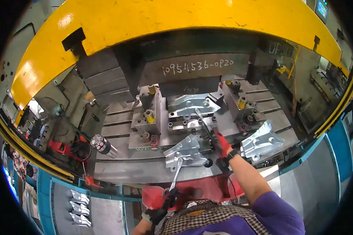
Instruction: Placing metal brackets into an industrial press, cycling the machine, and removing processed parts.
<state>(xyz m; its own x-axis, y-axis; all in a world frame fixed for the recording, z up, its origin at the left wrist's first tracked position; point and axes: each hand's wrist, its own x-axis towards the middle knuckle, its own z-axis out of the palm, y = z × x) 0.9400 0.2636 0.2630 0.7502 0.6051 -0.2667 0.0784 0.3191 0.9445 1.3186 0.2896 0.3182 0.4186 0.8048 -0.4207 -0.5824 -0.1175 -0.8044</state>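
My left hand (169, 198), in a dark glove, is closed round a long silver metal tool (177, 174). The tool's rounded tip lies on a shiny stamped sheet-metal part (189, 147) at the front of the press bed. My right hand (222, 145), gloved in red and black, grips a second long metal tool (205, 123) and reaches forward into the press. That tool's tip is at another stamped metal part (190, 102), which sits in the lower die (192, 124) under the raised upper die (192, 70). What the tool tips look like underneath is hidden.
A third stamped part (262, 141) lies on the bed's right. A metal canister (103, 145) stands at the left. Guide posts with yellow collars (149, 116) flank the die. Several small parts (80, 208) rest on the left side table. The yellow press frame (145, 19) arches overhead.
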